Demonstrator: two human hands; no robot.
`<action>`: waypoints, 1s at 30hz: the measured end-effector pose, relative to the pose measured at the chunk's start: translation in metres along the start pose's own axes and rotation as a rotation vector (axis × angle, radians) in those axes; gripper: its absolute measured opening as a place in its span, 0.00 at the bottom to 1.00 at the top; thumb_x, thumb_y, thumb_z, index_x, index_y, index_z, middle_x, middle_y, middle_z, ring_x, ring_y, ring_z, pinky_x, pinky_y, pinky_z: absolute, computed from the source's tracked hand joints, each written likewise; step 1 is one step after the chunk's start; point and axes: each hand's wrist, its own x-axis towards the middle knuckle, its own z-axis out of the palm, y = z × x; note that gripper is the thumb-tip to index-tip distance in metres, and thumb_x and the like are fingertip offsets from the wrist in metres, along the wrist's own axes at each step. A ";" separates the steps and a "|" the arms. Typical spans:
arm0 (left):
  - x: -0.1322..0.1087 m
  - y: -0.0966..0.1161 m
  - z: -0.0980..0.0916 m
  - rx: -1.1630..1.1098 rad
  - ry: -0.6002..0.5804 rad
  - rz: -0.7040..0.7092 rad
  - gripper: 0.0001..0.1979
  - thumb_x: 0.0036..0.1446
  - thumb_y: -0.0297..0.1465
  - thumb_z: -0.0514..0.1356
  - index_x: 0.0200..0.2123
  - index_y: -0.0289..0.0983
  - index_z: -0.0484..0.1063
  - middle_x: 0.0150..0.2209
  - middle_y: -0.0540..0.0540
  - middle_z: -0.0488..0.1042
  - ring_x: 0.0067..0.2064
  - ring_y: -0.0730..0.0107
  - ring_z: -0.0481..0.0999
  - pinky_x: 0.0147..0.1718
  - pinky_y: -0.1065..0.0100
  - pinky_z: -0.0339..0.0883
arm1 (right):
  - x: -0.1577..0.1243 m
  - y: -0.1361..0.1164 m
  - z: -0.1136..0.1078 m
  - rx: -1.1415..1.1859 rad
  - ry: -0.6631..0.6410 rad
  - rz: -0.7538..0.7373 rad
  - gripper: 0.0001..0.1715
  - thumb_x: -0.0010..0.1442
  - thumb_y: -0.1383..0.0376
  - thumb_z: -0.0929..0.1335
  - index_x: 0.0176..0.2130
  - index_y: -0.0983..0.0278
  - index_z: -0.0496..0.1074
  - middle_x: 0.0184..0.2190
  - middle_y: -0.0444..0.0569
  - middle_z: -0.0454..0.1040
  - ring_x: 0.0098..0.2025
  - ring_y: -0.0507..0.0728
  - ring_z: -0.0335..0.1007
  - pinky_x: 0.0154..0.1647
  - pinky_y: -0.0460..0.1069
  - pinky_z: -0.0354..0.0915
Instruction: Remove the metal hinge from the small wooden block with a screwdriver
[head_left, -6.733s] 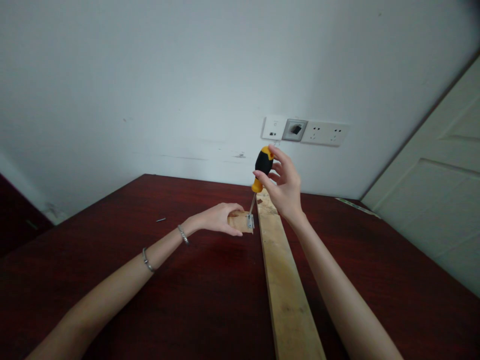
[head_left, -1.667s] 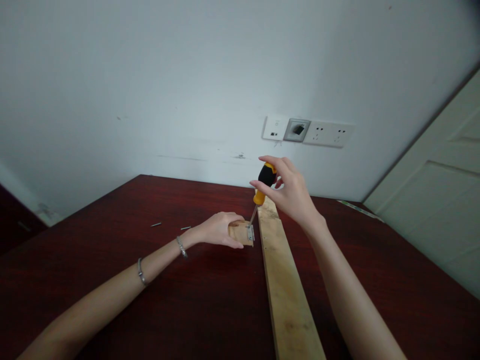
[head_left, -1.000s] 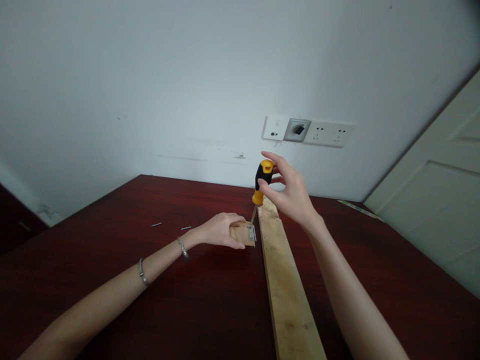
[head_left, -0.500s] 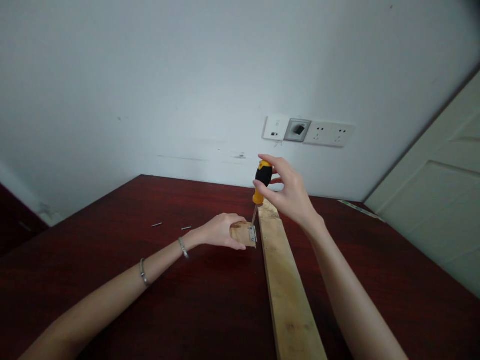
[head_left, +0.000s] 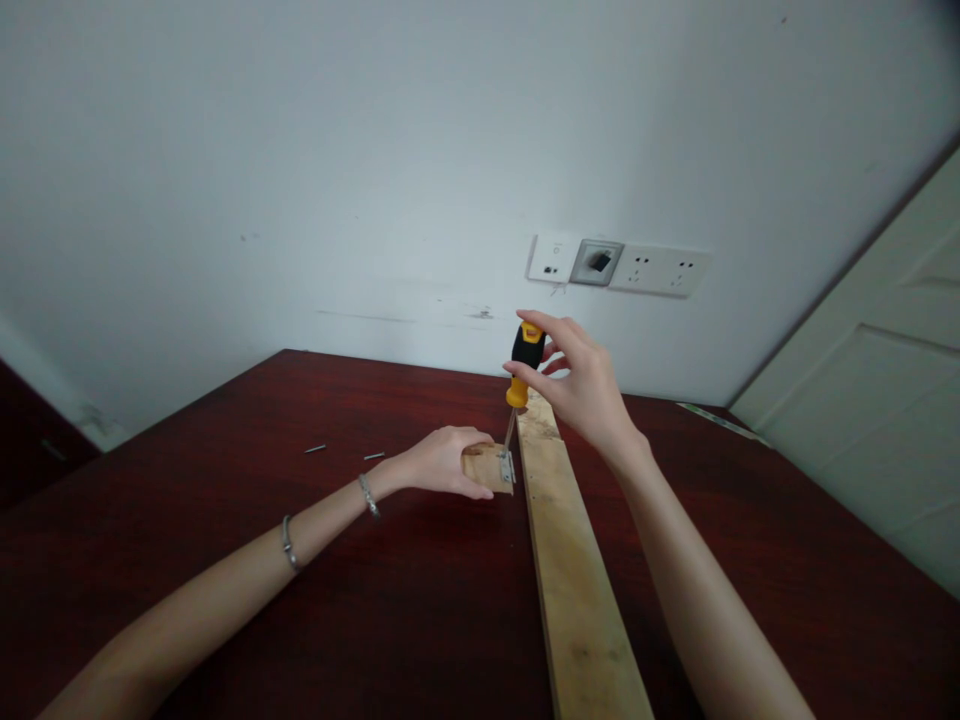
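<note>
My left hand (head_left: 450,462) is closed around a small wooden block (head_left: 482,468), thumb on the near side and fingers on the far side. A small metal hinge (head_left: 507,467) lies along the block's right end. My right hand (head_left: 574,370) grips the yellow and black handle of a screwdriver (head_left: 528,350) between thumb and fingers. The screwdriver stands nearly upright, tilted a little, with its tip down at the hinge. Whether the tip sits in a screw head is too small to tell.
A long wooden board (head_left: 574,560) lies on the dark red table (head_left: 420,610), just right of the block. Two loose screws (head_left: 373,456) lie left of my left hand. Behind the table is a wall with sockets (head_left: 660,270); a pale door (head_left: 885,370) stands at right.
My right hand's fingers have shifted slightly on the screwdriver handle, which has turned a little. My left hand and the block stay in nearly the same place.
</note>
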 end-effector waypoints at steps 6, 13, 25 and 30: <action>0.000 -0.002 0.001 -0.029 -0.023 -0.014 0.29 0.45 0.44 0.69 0.48 0.36 0.72 0.43 0.44 0.75 0.42 0.60 0.75 0.41 0.64 0.66 | 0.000 0.004 0.001 0.023 0.022 -0.005 0.29 0.55 0.63 0.70 0.57 0.57 0.66 0.49 0.50 0.72 0.33 0.53 0.68 0.31 0.51 0.73; 0.000 -0.004 0.001 -0.029 -0.020 -0.007 0.29 0.44 0.44 0.69 0.48 0.36 0.72 0.43 0.43 0.75 0.42 0.59 0.75 0.42 0.64 0.66 | -0.001 0.002 0.000 0.014 0.038 -0.014 0.29 0.55 0.63 0.70 0.56 0.57 0.67 0.49 0.50 0.72 0.33 0.53 0.69 0.32 0.52 0.73; 0.000 -0.006 0.001 0.018 -0.034 0.010 0.31 0.44 0.45 0.69 0.49 0.35 0.71 0.44 0.42 0.75 0.42 0.59 0.75 0.41 0.65 0.66 | -0.001 0.003 -0.007 0.016 0.154 -0.036 0.28 0.56 0.62 0.69 0.56 0.55 0.66 0.50 0.49 0.71 0.34 0.54 0.68 0.33 0.52 0.72; 0.000 -0.009 -0.006 -0.002 -0.040 -0.011 0.31 0.44 0.45 0.69 0.50 0.35 0.71 0.45 0.42 0.75 0.43 0.59 0.75 0.42 0.65 0.66 | 0.001 0.014 -0.012 0.064 0.217 0.041 0.28 0.57 0.60 0.68 0.57 0.56 0.64 0.52 0.51 0.69 0.38 0.55 0.70 0.37 0.53 0.72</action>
